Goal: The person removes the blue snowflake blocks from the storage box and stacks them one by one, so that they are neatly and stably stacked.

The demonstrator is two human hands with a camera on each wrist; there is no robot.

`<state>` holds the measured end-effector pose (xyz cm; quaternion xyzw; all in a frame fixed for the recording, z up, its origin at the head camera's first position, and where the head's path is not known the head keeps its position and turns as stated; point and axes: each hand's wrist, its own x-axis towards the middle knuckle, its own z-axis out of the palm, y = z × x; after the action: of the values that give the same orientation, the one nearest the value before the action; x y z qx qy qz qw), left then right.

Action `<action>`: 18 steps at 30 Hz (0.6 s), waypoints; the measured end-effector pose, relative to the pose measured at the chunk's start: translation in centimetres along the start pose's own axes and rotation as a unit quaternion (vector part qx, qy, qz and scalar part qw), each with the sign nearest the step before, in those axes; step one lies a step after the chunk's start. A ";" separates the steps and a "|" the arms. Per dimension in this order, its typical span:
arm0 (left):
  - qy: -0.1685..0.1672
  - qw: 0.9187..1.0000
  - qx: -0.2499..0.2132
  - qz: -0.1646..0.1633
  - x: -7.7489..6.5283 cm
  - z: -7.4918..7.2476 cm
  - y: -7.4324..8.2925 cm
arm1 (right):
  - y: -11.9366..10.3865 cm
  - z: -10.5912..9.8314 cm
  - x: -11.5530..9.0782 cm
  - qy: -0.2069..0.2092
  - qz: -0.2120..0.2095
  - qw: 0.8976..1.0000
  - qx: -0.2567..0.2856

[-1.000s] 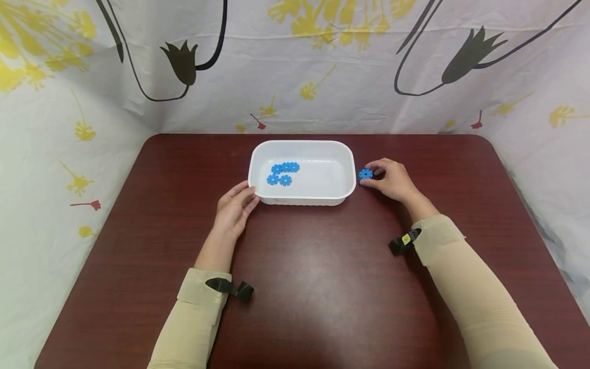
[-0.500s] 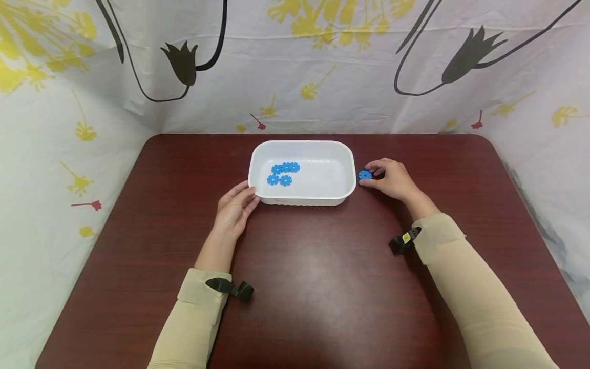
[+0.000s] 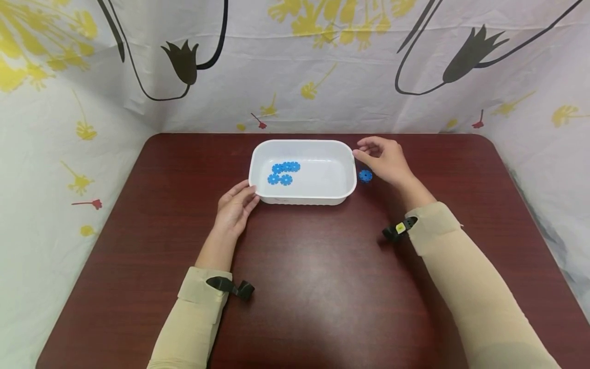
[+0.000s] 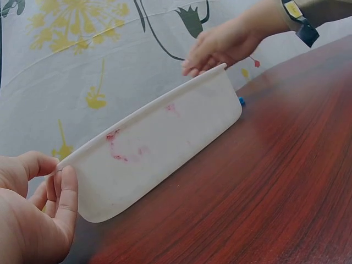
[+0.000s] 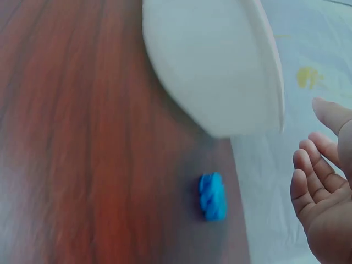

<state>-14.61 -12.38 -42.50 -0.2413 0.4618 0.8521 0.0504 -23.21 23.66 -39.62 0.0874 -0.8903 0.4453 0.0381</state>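
Note:
A white plastic tub stands on the table, with several blue notched snowflake discs lying in its left part. At its near left corner my left hand pinches the rim between thumb and fingers, as the left wrist view shows. Just right of the tub, a small stack of blue snowflake discs sits on the tabletop; the right wrist view shows its layered side. My right hand is above and behind this stack, by the tub's right rim, fingers loosely bent and holding nothing.
The dark red wooden table reaches back to a white patterned cloth, which also hangs at both sides. Black straps circle both sleeves. Pinkish marks show on the tub's near wall.
My right hand has let go of the blue disc stack and moved up and slightly left toward the tub's rim. The stack stays on the table. My left hand keeps its hold.

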 end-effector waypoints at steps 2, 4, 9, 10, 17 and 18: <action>0.001 1.000 -0.003 -0.001 0.0 0.0 0.0 | -0.8 0.4 0.3 -0.001 -0.004 1.000 0.008; 0.002 1.000 -0.007 -0.002 0.0 0.1 0.0 | -1.7 0.8 0.6 -0.004 -0.010 1.000 0.017; 0.002 1.000 -0.007 -0.001 0.0 0.0 0.1 | -3.1 2.1 1.2 -0.018 -0.028 0.999 0.035; 0.002 1.000 -0.006 0.000 0.0 0.0 0.1 | -3.3 2.3 1.3 -0.021 -0.031 0.999 0.036; -0.003 1.000 -0.005 0.000 0.1 0.0 0.0 | -4.0 3.8 1.7 -0.033 -0.039 0.998 0.043; -0.003 1.000 -0.005 0.000 0.1 0.0 0.1 | -4.1 4.0 1.8 -0.035 -0.039 0.998 0.043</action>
<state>-14.72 -12.43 -42.52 -0.2389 0.4573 0.8551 0.0505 -24.11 17.84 -38.54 0.1392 -0.8670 0.4781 0.0207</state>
